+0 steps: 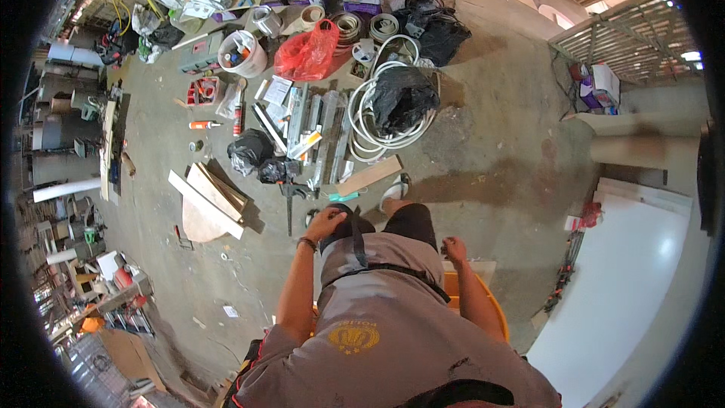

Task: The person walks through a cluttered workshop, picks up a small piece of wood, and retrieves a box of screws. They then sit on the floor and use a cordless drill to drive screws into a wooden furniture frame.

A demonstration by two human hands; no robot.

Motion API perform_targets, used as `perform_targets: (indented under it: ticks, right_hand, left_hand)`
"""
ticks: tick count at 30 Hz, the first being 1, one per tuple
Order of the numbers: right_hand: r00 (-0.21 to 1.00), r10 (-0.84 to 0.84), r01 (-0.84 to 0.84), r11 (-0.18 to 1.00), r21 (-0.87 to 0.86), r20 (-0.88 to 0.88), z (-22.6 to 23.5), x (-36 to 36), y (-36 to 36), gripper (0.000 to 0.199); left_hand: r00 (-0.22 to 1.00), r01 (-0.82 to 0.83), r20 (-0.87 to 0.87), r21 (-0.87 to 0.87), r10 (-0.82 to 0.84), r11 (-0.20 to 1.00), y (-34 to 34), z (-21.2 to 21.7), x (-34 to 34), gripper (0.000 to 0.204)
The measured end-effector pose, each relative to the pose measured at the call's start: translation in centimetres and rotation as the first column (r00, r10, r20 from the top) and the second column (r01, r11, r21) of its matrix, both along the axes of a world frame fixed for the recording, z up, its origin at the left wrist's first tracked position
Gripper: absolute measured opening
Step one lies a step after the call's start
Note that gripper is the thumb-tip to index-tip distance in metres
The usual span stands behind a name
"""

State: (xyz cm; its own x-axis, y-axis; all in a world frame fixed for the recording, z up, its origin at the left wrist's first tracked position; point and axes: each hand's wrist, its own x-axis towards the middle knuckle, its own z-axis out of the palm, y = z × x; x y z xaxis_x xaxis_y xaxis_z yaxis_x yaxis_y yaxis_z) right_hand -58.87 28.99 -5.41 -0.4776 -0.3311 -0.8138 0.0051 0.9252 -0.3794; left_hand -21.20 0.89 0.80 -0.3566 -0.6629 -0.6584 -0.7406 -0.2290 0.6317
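My left hand [327,223] rests against my left thigh, with its fingers stretched out and nothing in them. Beyond it on the floor stands a black bar clamp [289,208], apart from the hand. My right hand [454,249] hangs by my right hip, fingers loosely curled and apart, holding nothing I can see. Behind that forearm shows the rim of an orange-yellow tub or seat [495,308]. Ahead of my feet lie a light wooden plank [370,175], several metal profiles [325,132] and black plastic bags [251,149].
A coil of white hose [362,125] with a black bag on it lies ahead. Farther off are a red plastic bag [306,53] and a white bucket [243,53]. Plywood offcuts [208,208] lie left. A large white panel [627,272] is at the right.
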Motion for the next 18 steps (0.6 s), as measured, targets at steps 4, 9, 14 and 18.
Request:
perform_targets:
  ticks: [4, 9, 14, 18]
  right_hand:
    - [0.991, 0.133, -0.133, 0.991, -0.002, 0.000, 0.6, -11.1, -3.7, 0.029]
    - [0.587, 0.528, -0.636, 0.770, 0.054, -0.614, -9.4, -29.1, -8.1, 0.031]
    - [0.992, -0.078, 0.053, 0.970, -0.239, -0.098, -1.4, -29.0, -27.5, 0.036]
    - [0.943, 0.199, -0.258, 0.944, -0.205, -0.267, -7.7, -28.9, -33.2, 0.035]
  left_hand:
    - [0.994, -0.001, 0.107, -0.180, 0.021, 0.984, -1.8, 1.4, -8.4, 0.042]
    - [0.987, -0.160, 0.005, 0.054, 0.160, 0.986, -5.3, -2.7, -11.9, 0.044]
    - [0.981, 0.017, 0.194, -0.095, 0.001, 0.995, -11.4, -10.7, -13.4, 0.054]
    - [0.947, 0.116, 0.297, 0.047, -0.125, 0.992, -15.3, -20.3, -17.3, 0.059]
